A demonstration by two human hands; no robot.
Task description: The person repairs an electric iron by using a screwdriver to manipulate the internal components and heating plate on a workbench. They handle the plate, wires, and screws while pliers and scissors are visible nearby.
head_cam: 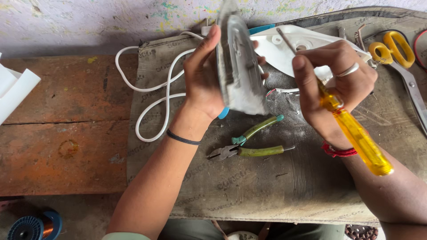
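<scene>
My left hand (202,75) grips the grey metal soleplate (238,66) of a clothes iron, held on edge above a worn grey mat (249,186). My right hand (338,84) holds a screwdriver (356,133) with a clear yellow handle. Its thin shaft points up toward the iron's white plastic cover (284,49), which lies behind the plate. A white power cord (153,98) loops to the left of my left hand.
Green-handled pliers (253,144) lie open on the mat below the iron. Yellow-handled scissors (400,58) rest at the far right. A rusty red bench top (62,124) extends left, with a white object (13,89) at its edge. A copper wire spool (33,226) sits bottom left.
</scene>
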